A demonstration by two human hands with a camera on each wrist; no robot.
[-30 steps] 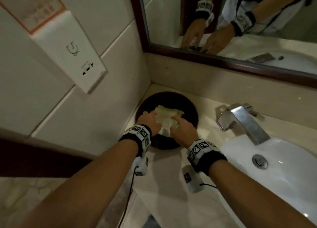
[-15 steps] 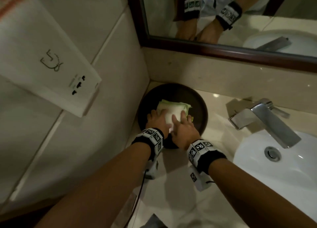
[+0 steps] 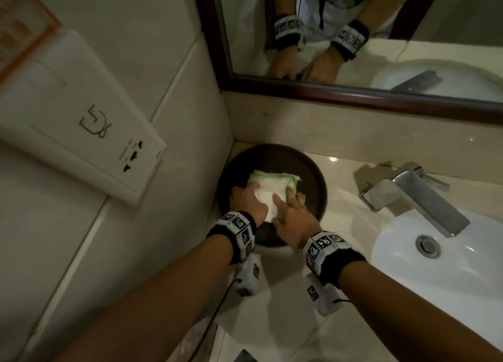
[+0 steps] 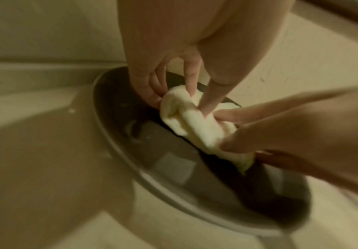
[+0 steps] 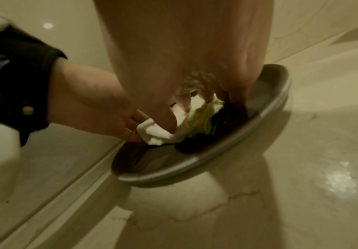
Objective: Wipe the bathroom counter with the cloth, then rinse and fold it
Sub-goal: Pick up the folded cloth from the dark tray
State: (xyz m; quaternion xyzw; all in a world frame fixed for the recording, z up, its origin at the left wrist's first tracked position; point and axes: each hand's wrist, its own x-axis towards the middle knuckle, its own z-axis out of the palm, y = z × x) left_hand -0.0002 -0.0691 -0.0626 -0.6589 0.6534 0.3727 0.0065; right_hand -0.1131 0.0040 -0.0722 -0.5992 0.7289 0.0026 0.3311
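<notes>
A folded white cloth (image 3: 272, 189) with green edges lies in a dark round tray (image 3: 275, 156) in the counter's back left corner. My left hand (image 3: 245, 198) grips the cloth's near left end, fingers curled round a white corner (image 5: 152, 133). My right hand (image 3: 285, 198) lies over the near right part. In the left wrist view the cloth (image 4: 186, 121) sits pinched between the right hand's (image 4: 229, 129) finger on top and thumb at the near edge. Both hands hide the cloth's front edge.
A chrome faucet (image 3: 416, 195) and white basin (image 3: 449, 274) stand to the right. The tiled wall with a socket plate (image 3: 81, 133) closes the left side. A framed mirror (image 3: 353, 95) hangs behind. Glossy beige counter (image 3: 272, 321) runs toward me.
My head has come closer and the view has swung. Both hands stay on the cloth in the tray, their fingers now a little further over it.
</notes>
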